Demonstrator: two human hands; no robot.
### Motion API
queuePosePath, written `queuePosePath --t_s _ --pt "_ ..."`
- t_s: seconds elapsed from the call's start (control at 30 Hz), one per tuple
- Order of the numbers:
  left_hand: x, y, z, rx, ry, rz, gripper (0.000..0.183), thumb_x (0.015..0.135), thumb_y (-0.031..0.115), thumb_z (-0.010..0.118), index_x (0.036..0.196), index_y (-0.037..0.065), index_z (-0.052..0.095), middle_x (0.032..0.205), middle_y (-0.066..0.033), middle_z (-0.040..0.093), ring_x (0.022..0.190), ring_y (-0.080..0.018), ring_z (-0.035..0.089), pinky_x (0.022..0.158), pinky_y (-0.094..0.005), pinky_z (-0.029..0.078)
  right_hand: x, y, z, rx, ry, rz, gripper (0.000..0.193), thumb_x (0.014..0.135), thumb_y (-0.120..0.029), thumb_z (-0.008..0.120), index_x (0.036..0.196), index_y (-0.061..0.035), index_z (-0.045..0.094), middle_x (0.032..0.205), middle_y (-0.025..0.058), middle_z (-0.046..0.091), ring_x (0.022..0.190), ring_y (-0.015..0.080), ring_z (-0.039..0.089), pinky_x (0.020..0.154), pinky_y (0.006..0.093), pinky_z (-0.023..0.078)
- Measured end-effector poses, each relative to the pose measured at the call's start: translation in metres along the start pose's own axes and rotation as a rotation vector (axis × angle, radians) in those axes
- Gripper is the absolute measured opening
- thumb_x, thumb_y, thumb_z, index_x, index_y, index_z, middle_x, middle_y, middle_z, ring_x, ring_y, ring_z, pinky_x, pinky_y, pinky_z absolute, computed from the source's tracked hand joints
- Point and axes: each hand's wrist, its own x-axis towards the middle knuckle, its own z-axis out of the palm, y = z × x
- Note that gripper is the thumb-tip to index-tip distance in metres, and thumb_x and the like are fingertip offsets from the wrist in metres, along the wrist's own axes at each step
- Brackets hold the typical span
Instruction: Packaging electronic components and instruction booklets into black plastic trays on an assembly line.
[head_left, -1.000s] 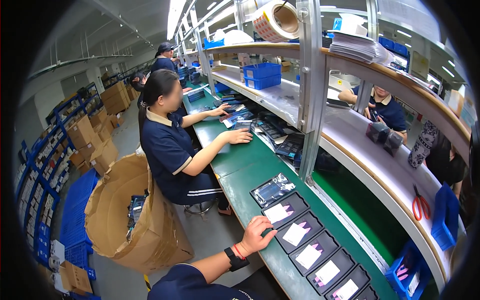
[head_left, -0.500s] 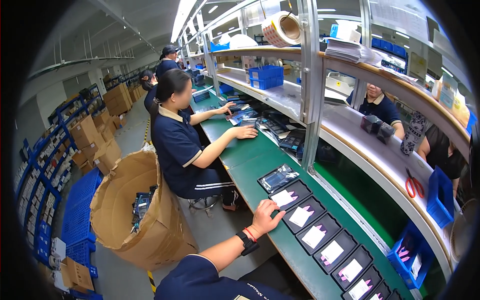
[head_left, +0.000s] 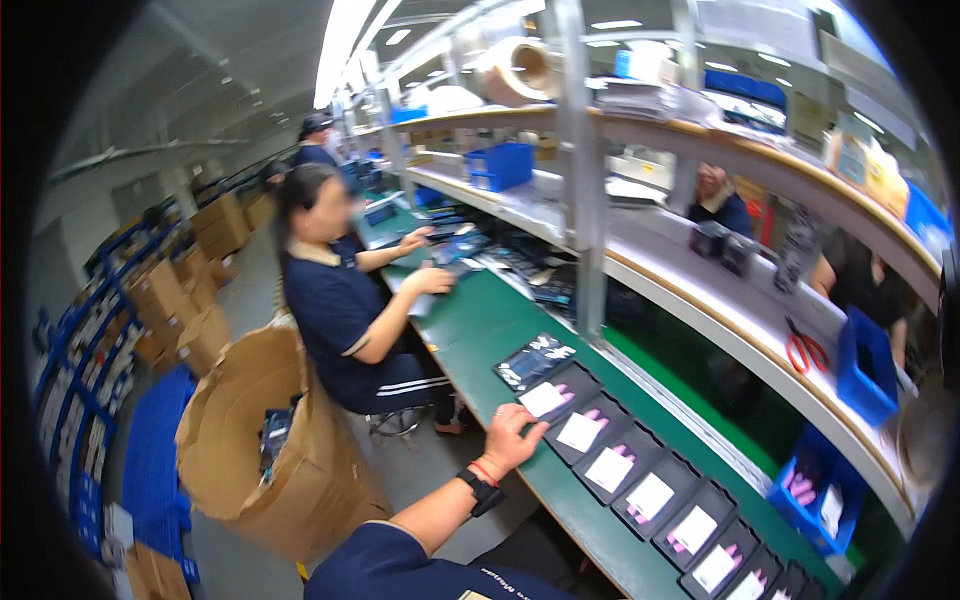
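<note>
Factory line, long green counter (head_left: pixel 480 330) under tiered shelves, fluorescent strip overhead. Row of flat black trays (head_left: pixel 610 465) runs along the counter toward the lower right, each carrying a white card with pink marks; they lie edge to edge, slightly overlapping like shingles.

Left hand (head_left: pixel 512 440) rests at the near edge of the counter, palm down, fingers (head_left: pixel 528 415) loosely spread and laid on the corner of the leading tray (head_left: pixel 548 398). Not pinching anything that I can see; thumb side hidden. Dark watch and red band on the wrist. Right hand not in view.

Handling judgement: trays look thin, light, moulded plastic, likely to flex if lifted by one corner, and the loose cards could slide off. Smooth on the mat, so they should push easily. Best hold seems the two long edges, kept level.

One more black packet (head_left: pixel 535 360) lies just beyond the row. Seated co-worker (head_left: pixel 335 300) works further up the counter; big cardboard bin (head_left: pixel 265 450) stands on the floor between. Red scissors (head_left: pixel 805 350) on the shelf.
</note>
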Motion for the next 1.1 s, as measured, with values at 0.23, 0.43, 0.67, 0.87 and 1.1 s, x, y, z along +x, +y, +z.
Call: queuePosePath --t_s 0.23,0.43,0.67,0.87,1.1 --pt "0.017 -0.012 -0.023 0.026 -0.066 -0.017 0.018 0.069 0.013 0.073 0.08 0.004 0.061 0.094 -0.0155 0.056 0.093 -0.0322 0.051 0.083 -0.0419 0.041 0.002 -0.007 0.03 -0.107 -0.105 0.112 0.047 0.089 -0.041 0.054 0.116 -0.0012 0.054 0.114 0.0168 0.056 0.107 0.0355 0.051 0.092 0.042 0.039" --pt "0.127 0.077 -0.01 -0.301 -0.42 0.244 0.012 0.072 0.01 0.069 0.078 0.003 0.062 0.084 -0.0106 0.062 0.083 -0.0291 0.057 0.074 -0.0376 0.045 0.037 -0.052 -0.021 0.098 0.049 -0.072 0.037 0.089 -0.02 0.057 0.118 0.0035 0.05 0.118 0.018 0.053 0.11 0.0351 0.049 0.095 0.0422 0.037" --pt "0.176 0.13 0.142 -0.185 -1.052 0.613 0.038 0.072 0.02 0.07 0.102 -0.002 0.062 0.109 -0.0181 0.059 0.106 -0.0349 0.053 0.093 -0.0398 0.042 0.088 -0.212 -0.06 0.849 -0.578 -0.56 0.021 0.074 -0.004 0.064 0.093 0.0023 0.06 0.09 0.0148 0.062 0.085 0.0277 0.061 0.078 0.033 0.046" --pt "0.157 0.135 0.276 0.064 -1.225 0.486 0.086 0.067 0.027 0.065 0.139 -0.002 0.027 0.14 -0.0283 0.031 0.123 -0.0394 0.041 0.105 -0.0365 0.032 0.082 -0.304 -0.015 0.884 -0.885 -1.13 0.019 0.073 -0.014 0.069 0.087 -0.0029 0.061 0.084 0.0151 0.062 0.082 0.0331 0.059 0.074 0.0398 0.046" --pt "0.172 0.122 0.262 -0.15 -1.242 0.437 0.066 0.073 0.017 0.053 0.136 0.004 0.036 0.136 -0.0251 0.039 0.119 -0.0377 0.045 0.101 -0.0368 0.037 0.077 -0.372 0.046 0.792 -1.061 -1.224 0.018 0.073 -0.014 0.067 0.085 -0.0008 0.062 0.084 0.0182 0.062 0.084 0.036 0.06 0.074 0.0426 0.048"
